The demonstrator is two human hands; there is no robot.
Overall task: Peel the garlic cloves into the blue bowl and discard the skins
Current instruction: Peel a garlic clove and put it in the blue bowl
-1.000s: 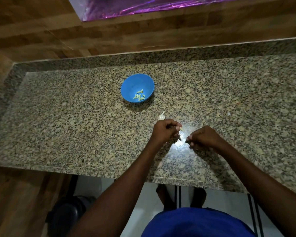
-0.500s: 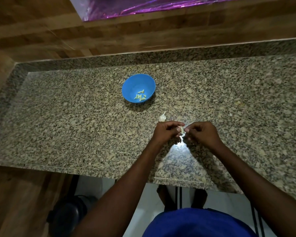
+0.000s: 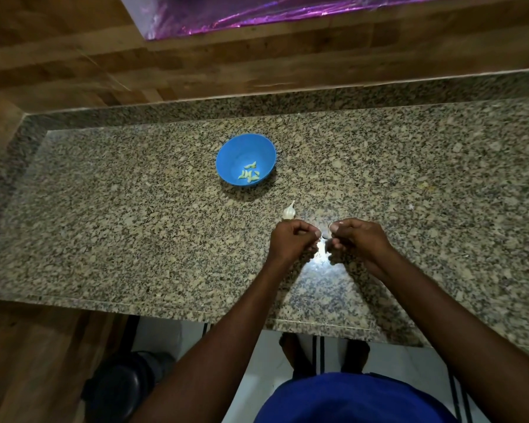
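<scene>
Both hands' fingers curled tight and nearly meeting, left hand (image 3: 292, 241) and right hand (image 3: 356, 241) over the granite table (image 3: 135, 239), what they pinch hidden, garlic bulb (image 3: 289, 211) just beyond the left knuckles, blue bowl (image 3: 231, 154) farther back holding peeled cloves (image 3: 248, 174)

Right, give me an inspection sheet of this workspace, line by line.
Surface: speckled granite counter, glare patch near the hands.
Job's things: blue bowl holding peeled cloves; garlic bulb lying just beyond the left hand.
Clutter: a pale fleck on the counter, right.
Hands: left hand and right hand curled, close together; what they hold is hidden.
Cables: nothing seen.
Surroundings: wooden wall, purple foil, dark round bin on the floor.
</scene>
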